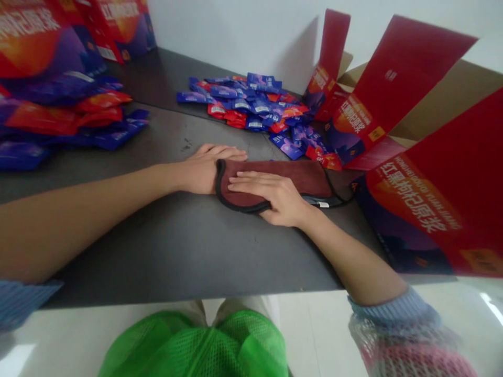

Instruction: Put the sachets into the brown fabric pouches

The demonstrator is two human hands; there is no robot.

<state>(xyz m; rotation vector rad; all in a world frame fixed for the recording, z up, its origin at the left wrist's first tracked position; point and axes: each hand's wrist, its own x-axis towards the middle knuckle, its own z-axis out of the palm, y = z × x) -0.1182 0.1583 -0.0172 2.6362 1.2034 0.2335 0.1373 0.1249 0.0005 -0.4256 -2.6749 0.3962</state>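
Observation:
A brown eye mask (306, 177) with black edging and a black strap lies on the dark grey table (157, 262). My right hand (277, 196) rests flat on top of the mask, fingers stretched to the left. At the mask's left end, my left hand (206, 167) lies palm down with its fingers extended behind the edge; part of it is hidden by the mask. Neither hand is wrapped round anything.
Blue and red sachets (255, 102) are heaped at the back, with another pile (78, 115) at the left. Open red boxes (424, 209) stand along the right, and more red boxes (126, 26) at the back left. The table's front edge runs near my green-covered lap.

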